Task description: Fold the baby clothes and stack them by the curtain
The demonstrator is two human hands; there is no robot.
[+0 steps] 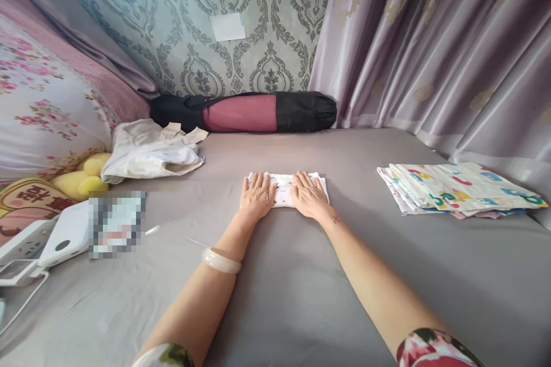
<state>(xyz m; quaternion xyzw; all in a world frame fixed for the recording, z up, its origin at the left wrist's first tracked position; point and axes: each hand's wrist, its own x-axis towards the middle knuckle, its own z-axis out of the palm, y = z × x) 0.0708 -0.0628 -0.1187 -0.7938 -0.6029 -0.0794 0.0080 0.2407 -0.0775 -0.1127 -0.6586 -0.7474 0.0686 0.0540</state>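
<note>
A small folded white cloth (284,189) lies on the grey bed sheet (301,287) in the middle of the view. My left hand (257,195) rests flat on its left half, fingers stretched out. On the right half my right hand (309,194) presses down the same way, fingers spread. Neither hand grips anything. A pale bangle (221,261) sits on my left forearm.
A stack of folded cloths with coloured prints (460,190) lies at the right. A crumpled white garment (150,152) sits at the back left. A black and red rolled bag (245,112) lies against the wall. A white power strip (47,241) and a yellow plush (84,178) are at the left. Curtains (451,46) hang at the right.
</note>
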